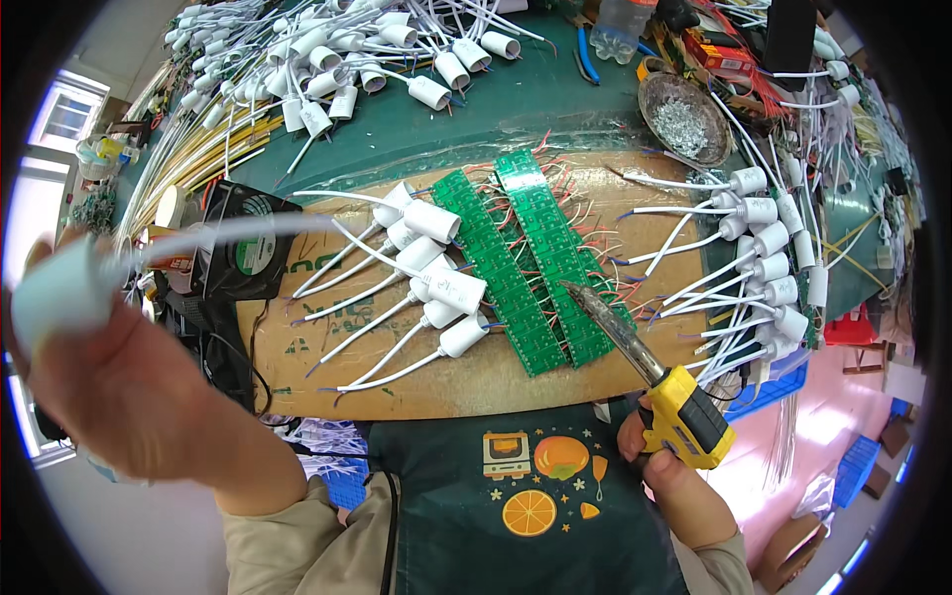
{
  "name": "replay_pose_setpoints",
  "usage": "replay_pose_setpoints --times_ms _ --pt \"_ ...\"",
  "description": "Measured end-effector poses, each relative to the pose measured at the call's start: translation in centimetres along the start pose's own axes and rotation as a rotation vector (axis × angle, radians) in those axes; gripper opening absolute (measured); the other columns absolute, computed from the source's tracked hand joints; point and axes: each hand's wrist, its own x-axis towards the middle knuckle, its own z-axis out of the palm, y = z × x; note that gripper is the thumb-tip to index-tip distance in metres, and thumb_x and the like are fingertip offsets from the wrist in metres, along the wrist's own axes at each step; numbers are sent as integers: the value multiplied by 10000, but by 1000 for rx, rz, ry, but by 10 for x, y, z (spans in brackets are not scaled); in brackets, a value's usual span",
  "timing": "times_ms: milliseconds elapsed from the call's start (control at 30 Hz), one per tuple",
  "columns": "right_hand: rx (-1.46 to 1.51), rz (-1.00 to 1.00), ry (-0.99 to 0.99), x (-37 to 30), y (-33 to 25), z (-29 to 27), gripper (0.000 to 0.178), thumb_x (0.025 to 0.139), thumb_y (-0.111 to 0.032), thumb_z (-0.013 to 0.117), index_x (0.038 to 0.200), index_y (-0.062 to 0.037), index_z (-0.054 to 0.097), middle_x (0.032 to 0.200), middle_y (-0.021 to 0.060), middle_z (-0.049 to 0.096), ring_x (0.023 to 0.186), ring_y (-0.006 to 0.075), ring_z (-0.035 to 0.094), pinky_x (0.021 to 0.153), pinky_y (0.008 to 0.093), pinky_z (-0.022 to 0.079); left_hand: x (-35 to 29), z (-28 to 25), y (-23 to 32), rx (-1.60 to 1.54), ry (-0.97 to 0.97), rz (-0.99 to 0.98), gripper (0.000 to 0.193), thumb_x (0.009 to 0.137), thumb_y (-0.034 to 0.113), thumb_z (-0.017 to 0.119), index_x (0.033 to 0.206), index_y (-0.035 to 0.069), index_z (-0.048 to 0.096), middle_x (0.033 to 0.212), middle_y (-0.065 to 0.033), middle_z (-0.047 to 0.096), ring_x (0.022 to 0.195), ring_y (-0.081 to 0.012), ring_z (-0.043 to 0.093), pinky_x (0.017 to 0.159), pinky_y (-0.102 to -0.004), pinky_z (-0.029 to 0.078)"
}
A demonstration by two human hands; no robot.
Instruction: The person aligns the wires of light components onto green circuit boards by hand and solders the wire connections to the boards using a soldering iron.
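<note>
Raised at the far left, my left hand (129,387) is closed around a white plastic cylinder (61,297) with a white cable trailing to the right; both are blurred. In my right hand (659,461), near the board's front edge, is a yellow and black soldering gun (689,416). Its metal tip points up-left and reaches over the green circuit boards (531,178). These boards lie as two strips, with thin red and white wires along their edges. Left of them lies a group of white cylinders (456,288) with cables; a second group (769,238) lies to the right.
Beneath the parts is a brown cardboard sheet (397,392) on a green table. A large pile of white cylinders (426,91) fills the back. A round dish of silvery bits (684,114) and blue-handled pliers (587,55) are there too. A black fan (243,243) stands at left.
</note>
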Motion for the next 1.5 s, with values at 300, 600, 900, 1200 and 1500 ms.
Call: replay_pose_setpoints --times_ms 300,600,900,1200,1500 --pt "45 1 83 -13 4 8 632 899 -263 743 1400 -16 448 898 89 600 735 156 580 599 280 474 -88 71 10 697 -920 -167 355 730 2 754 1068 53 660 1074 -147 683 894 -314 659 739 -386 507" --pt "-50 4 54 -23 8 4 527 881 -209 759 1327 -21 551 931 98 633 763 176 602 643 288 481 -157 93 -15 740 -962 -170 400 717 7 747 1103 1 645 1094 -127 636 930 -289 652 812 -389 513" --pt "-106 71 43 -9 -8 13 437 855 -277 786 1151 3 627 857 99 636 702 175 589 607 285 461 -162 99 -13 974 -1073 -179 385 753 77 716 1119 -17 646 1091 -135 590 910 -269 591 765 -388 496" --pt "-111 120 71 -10 -9 14 456 841 -315 794 1103 17 623 833 84 633 687 165 582 602 281 455 -154 93 0 955 -1192 -274 444 773 107 602 1189 -51 603 1118 -160 565 901 -255 574 710 -314 497" --pt "-215 93 38 -5 -12 16 412 867 -385 760 983 -12 629 795 69 620 660 180 578 581 299 446 -167 93 -12 868 -1003 -171 374 771 137 630 1120 6 660 1075 -142 559 930 -268 585 709 -354 464"
